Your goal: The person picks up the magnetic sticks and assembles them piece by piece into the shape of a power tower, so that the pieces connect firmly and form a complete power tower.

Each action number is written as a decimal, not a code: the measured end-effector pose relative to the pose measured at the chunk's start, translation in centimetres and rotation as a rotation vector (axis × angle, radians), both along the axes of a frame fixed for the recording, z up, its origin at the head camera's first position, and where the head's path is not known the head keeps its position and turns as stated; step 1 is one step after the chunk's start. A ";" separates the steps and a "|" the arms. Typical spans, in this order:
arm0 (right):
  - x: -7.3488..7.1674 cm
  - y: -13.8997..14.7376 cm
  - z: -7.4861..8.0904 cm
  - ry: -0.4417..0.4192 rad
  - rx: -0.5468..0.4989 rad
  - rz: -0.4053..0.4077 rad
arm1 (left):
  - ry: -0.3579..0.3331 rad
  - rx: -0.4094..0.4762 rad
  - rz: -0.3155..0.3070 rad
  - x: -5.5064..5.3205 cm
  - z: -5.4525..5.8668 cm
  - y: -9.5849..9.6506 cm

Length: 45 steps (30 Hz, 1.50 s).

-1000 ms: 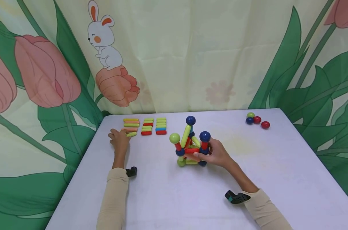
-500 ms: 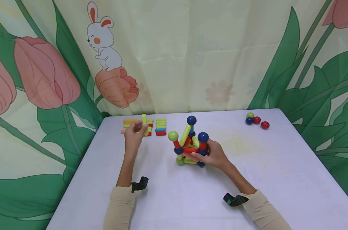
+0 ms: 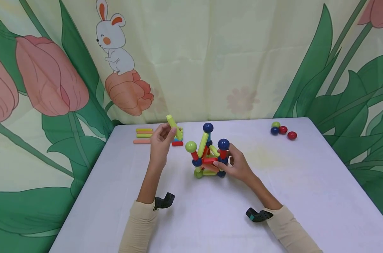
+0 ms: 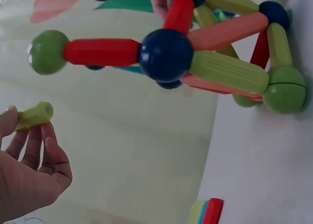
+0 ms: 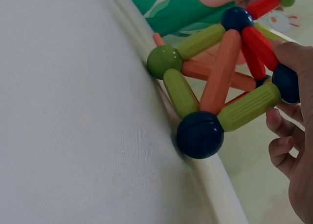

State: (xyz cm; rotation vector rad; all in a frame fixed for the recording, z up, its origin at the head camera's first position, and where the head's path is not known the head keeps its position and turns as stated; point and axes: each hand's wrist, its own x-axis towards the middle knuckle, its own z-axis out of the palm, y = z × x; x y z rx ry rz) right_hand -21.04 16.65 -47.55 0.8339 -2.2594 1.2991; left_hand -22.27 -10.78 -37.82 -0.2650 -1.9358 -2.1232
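Observation:
My left hand (image 3: pixel 160 142) pinches a yellow-green magnetic stick (image 3: pixel 171 120) between thumb and fingers, raised at the back left of the table. In the left wrist view that stick (image 4: pixel 36 115) shows a small round metal-like end. A frame of magnetic sticks and balls (image 3: pixel 209 160) stands on the table in the middle, its three upper balls, two blue and one green, raised on sticks. My right hand (image 3: pixel 238 164) holds its right side, thumb and fingers around a blue ball at mid-height. The right wrist view shows a lower blue ball (image 5: pixel 200 136) close to the white tabletop.
Sticks in yellow, green and salmon (image 3: pixel 144 135) lie in a row at the back left; a red stick (image 3: pixel 177 143) lies right of them, others partly hidden by my left hand. Several loose balls (image 3: pixel 283 130) sit at the back right. A printed curtain (image 3: pixel 191 70) hangs behind the table.
My left hand has picked the yellow-green stick up from the back-left rows and carried it rightward and up, towards the frame. My right hand stays on the frame.

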 end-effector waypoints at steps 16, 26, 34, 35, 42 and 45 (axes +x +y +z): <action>-0.6 1.7 0.4 -0.367 -0.080 0.258 | -0.327 -0.044 -0.342 -5.6 -3.2 3.7; -0.6 1.6 0.3 -0.312 -0.163 0.213 | -0.386 -0.170 -0.590 -5.6 -4.2 4.1; -0.5 1.3 0.2 -0.373 -0.160 0.160 | -0.404 -0.192 -0.637 -6.1 -4.2 4.2; -0.5 1.3 0.2 -0.374 -0.156 0.154 | -0.410 -0.194 -0.644 -6.2 -4.2 4.2; -0.4 0.9 0.3 -0.336 -0.174 0.128 | -0.433 -0.171 -0.771 -6.7 -4.6 4.0; -0.3 0.8 0.4 -0.318 -0.207 0.124 | -0.411 -0.188 -0.808 -6.8 -4.7 4.1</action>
